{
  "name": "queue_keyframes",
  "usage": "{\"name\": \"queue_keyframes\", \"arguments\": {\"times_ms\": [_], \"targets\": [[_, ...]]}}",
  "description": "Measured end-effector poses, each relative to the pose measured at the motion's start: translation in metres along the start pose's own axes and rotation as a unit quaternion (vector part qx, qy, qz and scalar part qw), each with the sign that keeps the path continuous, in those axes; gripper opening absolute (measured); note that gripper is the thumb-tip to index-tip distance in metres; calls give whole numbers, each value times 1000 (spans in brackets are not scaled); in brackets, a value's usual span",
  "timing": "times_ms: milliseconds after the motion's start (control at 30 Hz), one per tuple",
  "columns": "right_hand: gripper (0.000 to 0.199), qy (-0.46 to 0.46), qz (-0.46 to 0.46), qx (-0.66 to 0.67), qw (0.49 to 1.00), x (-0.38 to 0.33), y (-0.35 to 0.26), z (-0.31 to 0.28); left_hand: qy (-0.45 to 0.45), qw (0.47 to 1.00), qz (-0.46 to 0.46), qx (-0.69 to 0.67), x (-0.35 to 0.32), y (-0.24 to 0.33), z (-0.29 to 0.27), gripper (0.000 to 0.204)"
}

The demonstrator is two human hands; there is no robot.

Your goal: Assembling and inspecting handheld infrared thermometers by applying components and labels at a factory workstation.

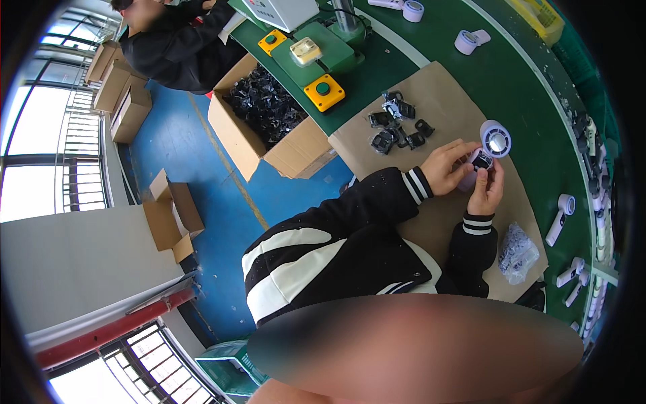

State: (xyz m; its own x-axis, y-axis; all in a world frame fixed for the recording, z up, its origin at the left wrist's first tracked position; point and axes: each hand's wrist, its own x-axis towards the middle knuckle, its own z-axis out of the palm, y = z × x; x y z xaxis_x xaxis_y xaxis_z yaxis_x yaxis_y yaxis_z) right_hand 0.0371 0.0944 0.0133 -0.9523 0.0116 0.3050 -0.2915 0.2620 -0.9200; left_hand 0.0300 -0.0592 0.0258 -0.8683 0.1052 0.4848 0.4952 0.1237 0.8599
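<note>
A pale lilac handheld fan (496,139) with a round head is between my two hands, over brown paper on the table. My left hand (446,168) is closed round its handle side, fingertips just below the round head. My right hand (487,190) grips it from the near right side, thumb and fingers pressed on a small black part (481,160) at the handle. Whether that part is seated inside the handle I cannot tell. Beyond my left hand lies a loose group of small black parts (397,121) on the paper.
A clear bag of small pale pieces (517,253) lies right of my right arm. More fans (561,219) lie on the green table (431,34). A green press with yellow button boxes (324,92) stands at the far left, beside a carton (296,156) of black parts. Another person (182,47) works beyond.
</note>
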Motion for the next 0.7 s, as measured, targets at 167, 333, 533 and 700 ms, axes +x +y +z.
{"name": "queue_keyframes", "arguments": {"times_ms": [167, 333, 533, 700], "targets": [[34, -24, 37, 63, 997, 4, -7, -7, 3, 999, -15, -48, 2, 2, -1, 38], [31, -49, 21, 106, 993, 4, -8, -6, 32, 993, 16, -111, 2, 8, 1, 27], [28, -62, 11, 109, 992, 5, -25, 4, 25, 981, -47, -185, -3, 0, -2, 18], [28, -58, 17, 120, 991, 5, -37, 15, 67, 955, -57, -282, -2, 1, 1, 15]]}}
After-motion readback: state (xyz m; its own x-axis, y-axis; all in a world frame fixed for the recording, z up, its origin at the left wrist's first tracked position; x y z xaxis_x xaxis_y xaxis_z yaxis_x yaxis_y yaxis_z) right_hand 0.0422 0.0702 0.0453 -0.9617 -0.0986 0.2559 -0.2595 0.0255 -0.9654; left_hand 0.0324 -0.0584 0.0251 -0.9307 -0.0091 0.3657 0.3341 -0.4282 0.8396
